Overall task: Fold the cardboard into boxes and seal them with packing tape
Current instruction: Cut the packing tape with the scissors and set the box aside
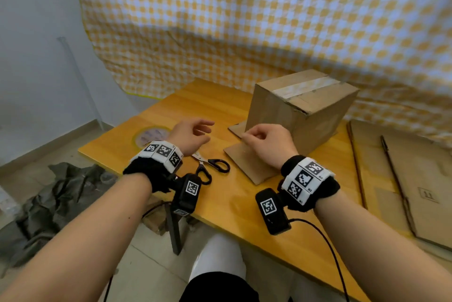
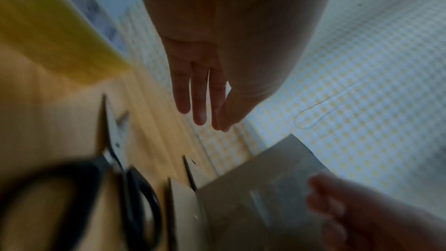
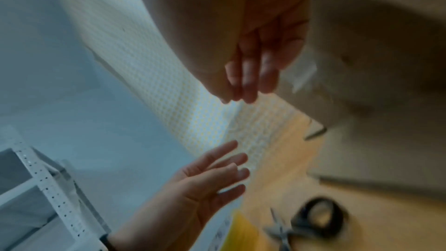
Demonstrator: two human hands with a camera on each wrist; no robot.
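A brown cardboard box (image 1: pixel 300 106) stands on the wooden table (image 1: pixel 220 203), its top seam taped, its lower flaps (image 1: pixel 247 159) spread flat toward me. My right hand (image 1: pixel 266 140) hovers over those flaps at the box's near face, fingers loosely curled and holding nothing; in the right wrist view its fingers (image 3: pixel 251 75) hang together beside the box (image 3: pixel 374 64). My left hand (image 1: pixel 193 132) floats open above the table, fingers (image 2: pixel 200 93) straight. Under it lie black-handled scissors (image 1: pixel 210 167), and a yellowish tape roll (image 1: pixel 149 136) lies flat to its left.
Flattened cardboard sheets (image 1: pixel 415 191) lie at the table's right end. A yellow checked cloth (image 1: pixel 244 32) hangs behind the table. On the floor to the left is a dark crumpled cloth (image 1: pixel 49 203). The table's near edge runs above my knee (image 1: pixel 217 257).
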